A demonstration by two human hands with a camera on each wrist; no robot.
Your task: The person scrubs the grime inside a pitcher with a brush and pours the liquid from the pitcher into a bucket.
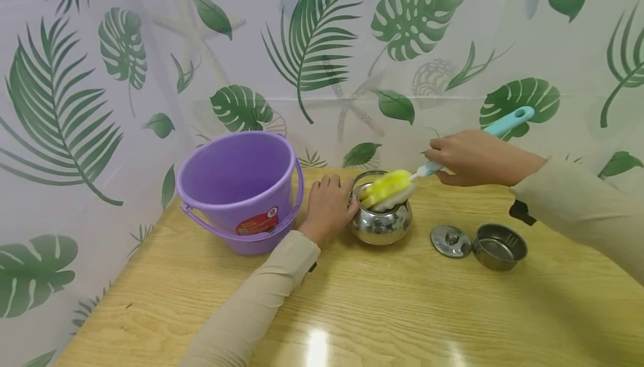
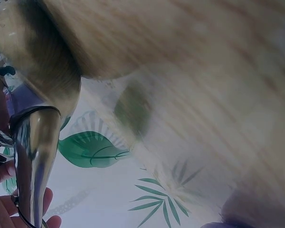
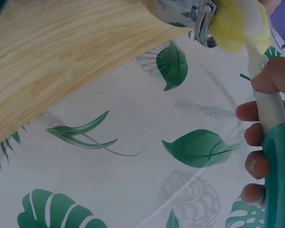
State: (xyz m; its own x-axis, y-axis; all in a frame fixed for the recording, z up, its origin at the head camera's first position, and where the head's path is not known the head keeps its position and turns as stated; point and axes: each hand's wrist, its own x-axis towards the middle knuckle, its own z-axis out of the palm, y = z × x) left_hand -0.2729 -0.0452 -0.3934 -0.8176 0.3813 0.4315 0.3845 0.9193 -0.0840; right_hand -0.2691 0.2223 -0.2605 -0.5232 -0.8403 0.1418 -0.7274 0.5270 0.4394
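Sponge brush [image 1: 391, 187], gripped by right hand [image 1: 470, 157], sits in steel pot [image 1: 380, 226] held by left hand [image 1: 328, 206]

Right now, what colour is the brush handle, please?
The brush handle is turquoise and white, clearest in the right wrist view.

Just to the left of the left hand [image 1: 328, 205], a purple bucket [image 1: 274, 196] stands upright, its handle [image 1: 301, 179] lowered across the near side and a red label [image 1: 257, 222] on its wall. On the near side of the right hand [image 1: 465, 157], a round metal lid [image 1: 451, 241] lies knob up, just beside a small metal strainer cup [image 1: 495, 260] with a perforated patch. The wood-grain table [image 1: 352, 311] extends below both hands; beyond them hangs a pale cloth [image 1: 342, 59] printed with green leaves and faint starfish.
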